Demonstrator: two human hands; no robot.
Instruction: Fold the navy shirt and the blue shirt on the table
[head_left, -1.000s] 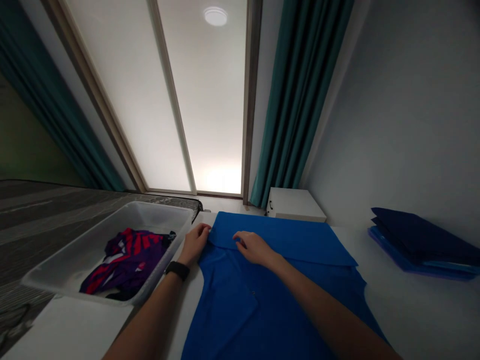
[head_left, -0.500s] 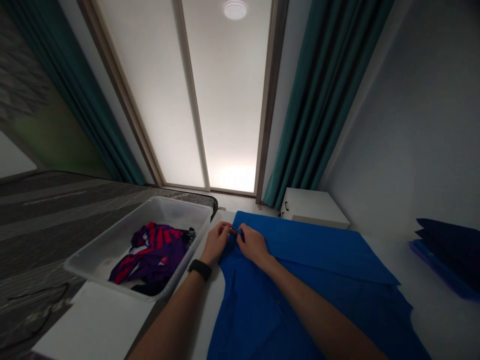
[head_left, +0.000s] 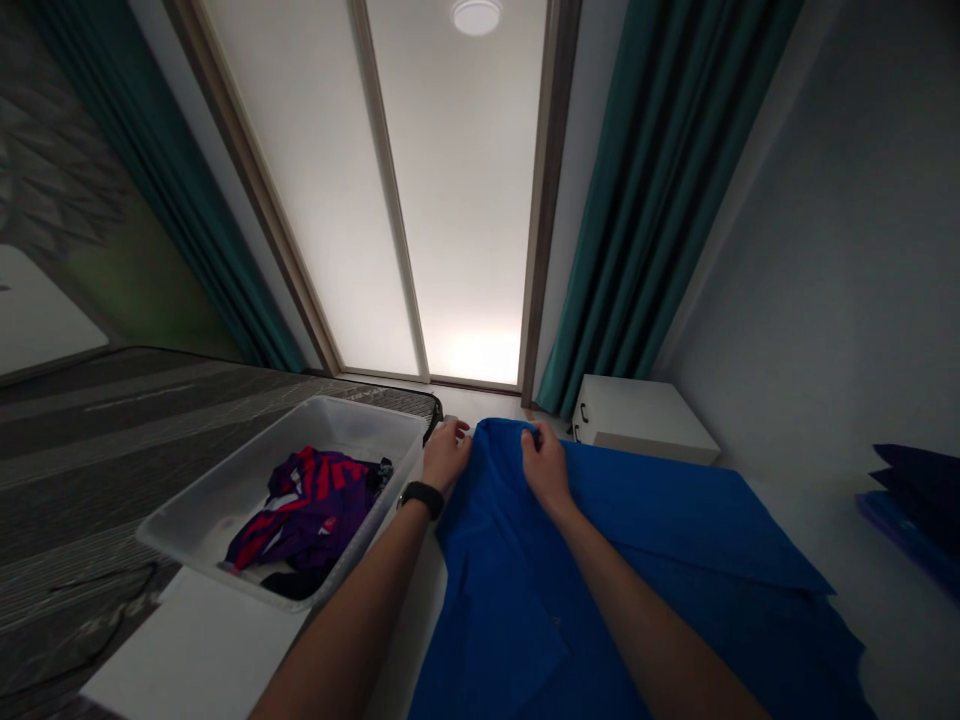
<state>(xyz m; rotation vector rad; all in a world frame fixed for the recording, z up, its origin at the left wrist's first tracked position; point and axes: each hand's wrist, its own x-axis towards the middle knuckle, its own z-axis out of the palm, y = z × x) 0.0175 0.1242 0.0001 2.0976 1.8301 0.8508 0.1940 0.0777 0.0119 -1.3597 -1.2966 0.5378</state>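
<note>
A large blue garment (head_left: 510, 590), which looks like a shirt, lies spread on the white table, with a small button-like spot near its middle. At its far edge my right hand (head_left: 546, 465) is closed on the cloth, thumb on top and the other fingers curled over the edge. My left hand (head_left: 448, 455), with a black watch (head_left: 422, 498) on the wrist, hovers at the garment's far left corner. Its fingers are loosely bent and apart, with no cloth seen in them.
Left of the table stands a clear plastic bin (head_left: 180, 510) holding purple and red clothes (head_left: 307, 530). Dark folded clothes (head_left: 915, 520) lie at the right. A white cabinet (head_left: 645, 415) stands beyond the table, near a teal curtain (head_left: 637, 220).
My hands were together, pinching the cloth at the far left corner. They have moved apart: the right went rightward along the far edge, and the left let go.
</note>
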